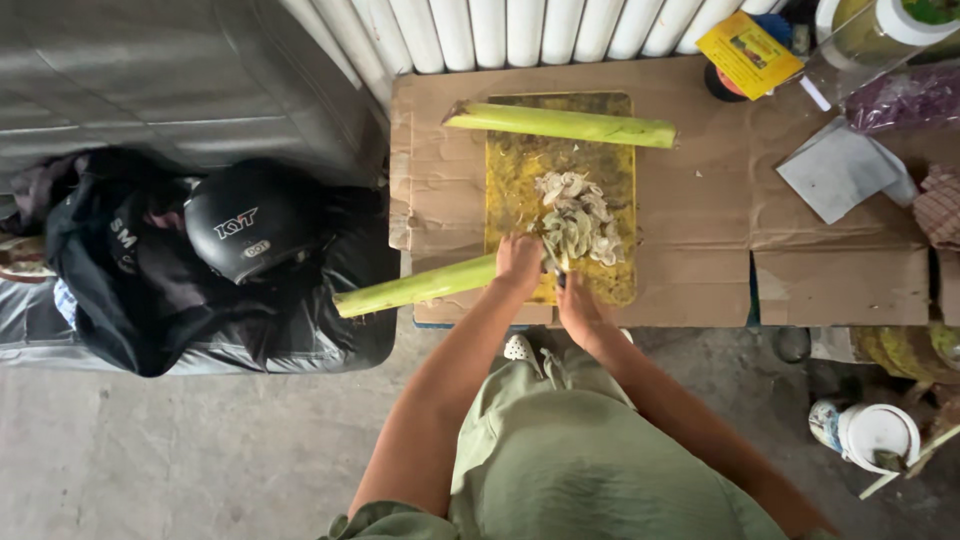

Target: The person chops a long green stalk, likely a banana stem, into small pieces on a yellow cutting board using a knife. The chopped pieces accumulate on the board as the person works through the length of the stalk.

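Observation:
My left hand [518,262] grips a long pale green stalk [415,288] that sticks out left over the edge of a yellow cutting board [520,160]. My right hand [580,305] is closed at the board's near edge, right beside the stalk's cut end; what it holds is hidden. A heap of pale sliced pieces [577,225] lies on the board just beyond both hands. A second green stalk [560,124] rests across the far end of the board.
The board sits on flattened brown cardboard [700,200]. A black helmet [250,220] and dark clothes lie on a seat at the left. A yellow packet [748,52], grey cloth [840,170] and bags are at the right. A white tub [875,435] stands on the concrete floor.

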